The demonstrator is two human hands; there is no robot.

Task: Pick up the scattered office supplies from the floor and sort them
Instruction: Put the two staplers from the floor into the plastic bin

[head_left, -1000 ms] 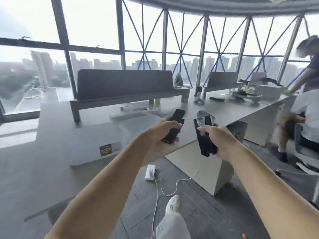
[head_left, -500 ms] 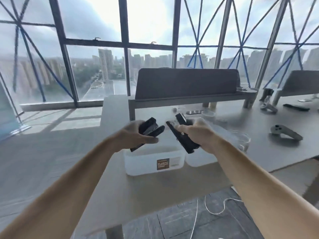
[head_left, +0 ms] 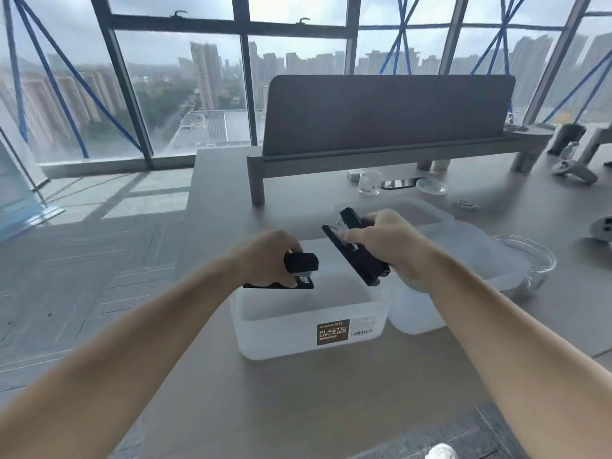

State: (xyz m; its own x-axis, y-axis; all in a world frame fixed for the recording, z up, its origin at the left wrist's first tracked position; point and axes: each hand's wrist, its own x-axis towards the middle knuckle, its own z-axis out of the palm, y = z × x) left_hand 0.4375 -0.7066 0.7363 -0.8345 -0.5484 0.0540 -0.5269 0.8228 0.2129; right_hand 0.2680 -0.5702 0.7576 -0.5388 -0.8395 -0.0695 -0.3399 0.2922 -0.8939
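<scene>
Head view: the left hand (head_left: 265, 256) has its fingers curled round a black stapler (head_left: 301, 265), held level just above the left rim of the open clear plastic container (head_left: 281, 332) on the grey desk (head_left: 298, 409). The right hand (head_left: 387, 241) clamps fingers and thumb on a second black stapler (head_left: 364, 270), tilted, its lower end over the container's far right corner. A second clear tub (head_left: 414, 316) sits below the right wrist.

Both staplers, one in the left grasp (head_left: 299, 270) and one in the right (head_left: 359, 256), are black, the plastic container (head_left: 308, 329) is translucent white with a dark brown label, and the desk (head_left: 298, 409) is grey-brown.
</scene>
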